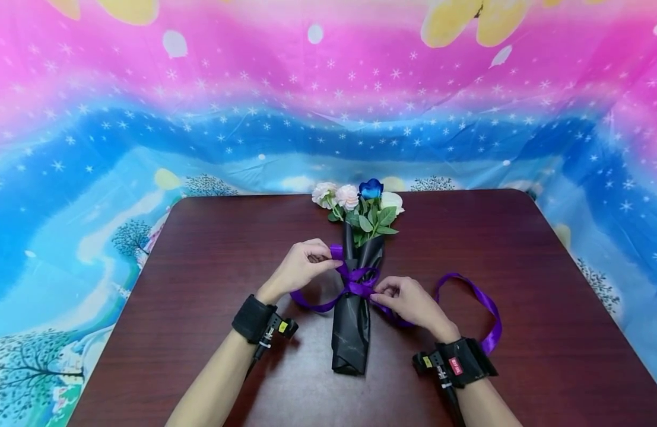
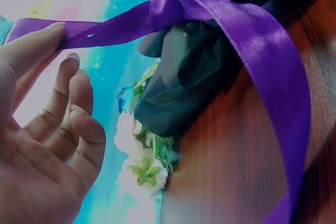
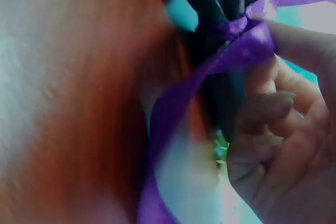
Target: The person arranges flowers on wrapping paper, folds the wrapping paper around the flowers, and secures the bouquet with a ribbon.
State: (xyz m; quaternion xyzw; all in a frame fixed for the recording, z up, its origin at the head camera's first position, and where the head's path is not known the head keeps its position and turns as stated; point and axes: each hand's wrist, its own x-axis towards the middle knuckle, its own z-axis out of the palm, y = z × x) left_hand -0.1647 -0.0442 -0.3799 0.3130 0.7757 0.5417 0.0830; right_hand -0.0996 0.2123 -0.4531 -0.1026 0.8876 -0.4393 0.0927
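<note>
A bouquet wrapped in black paper (image 1: pixel 351 335) lies on the table, blooms pointing away from me. Purple ribbon (image 1: pixel 361 289) is tied around its middle with a knot (image 2: pixel 165 6) at the front. My left hand (image 1: pixel 301 267) pinches a folded stretch of ribbon between thumb and index finger, to the left of the wrap; its other fingers curl loosely. Close to the knot on the right, my right hand (image 1: pixel 410 301) pinches a ribbon fold (image 3: pixel 254 45) with thumb and forefinger. One ribbon length hangs in a curve at the left; another trails to the right.
Pale pink flowers (image 1: pixel 346 197), a blue rose (image 1: pixel 371 188) and a white rose (image 1: pixel 392 203) top the bouquet near the back edge of the brown table (image 1: pixel 227 237). A loose ribbon loop (image 1: pixel 494 314) lies beyond my right wrist. A printed cloth (image 1: pixel 328 130) hangs behind.
</note>
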